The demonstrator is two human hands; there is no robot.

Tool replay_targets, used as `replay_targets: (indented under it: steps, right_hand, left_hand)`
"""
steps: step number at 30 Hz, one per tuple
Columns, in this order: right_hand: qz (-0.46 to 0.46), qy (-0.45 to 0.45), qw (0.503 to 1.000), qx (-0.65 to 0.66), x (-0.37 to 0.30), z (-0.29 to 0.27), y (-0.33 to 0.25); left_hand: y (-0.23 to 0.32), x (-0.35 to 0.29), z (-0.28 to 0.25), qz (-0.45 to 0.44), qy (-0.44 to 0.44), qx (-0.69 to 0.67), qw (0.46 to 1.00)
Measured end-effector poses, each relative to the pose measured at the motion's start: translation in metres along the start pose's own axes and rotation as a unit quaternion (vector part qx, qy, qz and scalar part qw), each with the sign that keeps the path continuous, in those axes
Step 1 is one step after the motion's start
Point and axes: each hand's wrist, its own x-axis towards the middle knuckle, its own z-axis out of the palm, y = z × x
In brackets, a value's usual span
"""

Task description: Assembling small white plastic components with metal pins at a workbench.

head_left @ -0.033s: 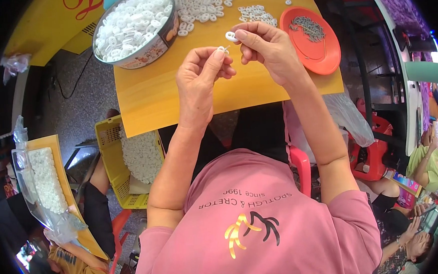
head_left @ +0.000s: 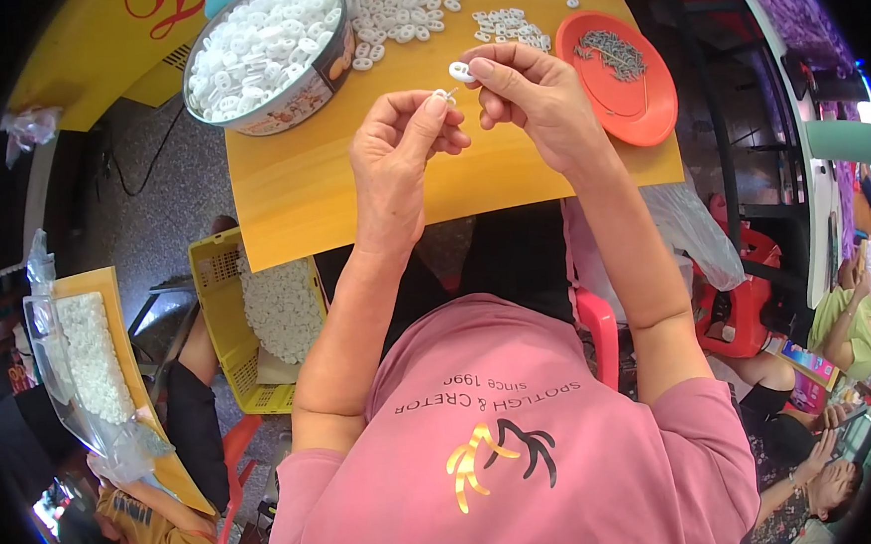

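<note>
Over the yellow table (head_left: 301, 195), my left hand (head_left: 404, 159) pinches a small white plastic piece (head_left: 442, 96) between thumb and forefinger. A thin metal pin seems to stick out of it toward the right; most of the piece is hidden by the fingertips. Close by on the right, my right hand (head_left: 534, 91) grips a white oval plastic piece with two holes (head_left: 460, 72) by its right end. The two pieces are apart. Beyond my hands lie loose white oval pieces (head_left: 402, 15) and a smaller group (head_left: 510, 28). An orange-red plate (head_left: 636, 120) holds small grey metal pins (head_left: 614, 57).
A round tin (head_left: 296, 111) heaped with white pieces stands at the table's far left. Below it sits a yellow crate (head_left: 224, 325) with more white pieces. At left, a person (head_left: 163, 538) sits by a board carrying white pieces. Other people sit at right, beside a red chair (head_left: 747, 303).
</note>
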Motion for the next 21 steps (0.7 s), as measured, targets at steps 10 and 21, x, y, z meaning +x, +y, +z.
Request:
replay_targets:
  steps: [10,21]
  right_hand:
    - [-0.048,0.014,0.998,0.039,-0.026,0.01,-0.001]
    - [-0.116,0.04,0.992,-0.025,-0.028,0.014,0.003]
  left_hand:
    - [0.0,-0.007,0.01,0.024,0.004,-0.006,1.0]
    - [-0.001,-0.011,0.011,0.023,0.017,0.008,1.0]
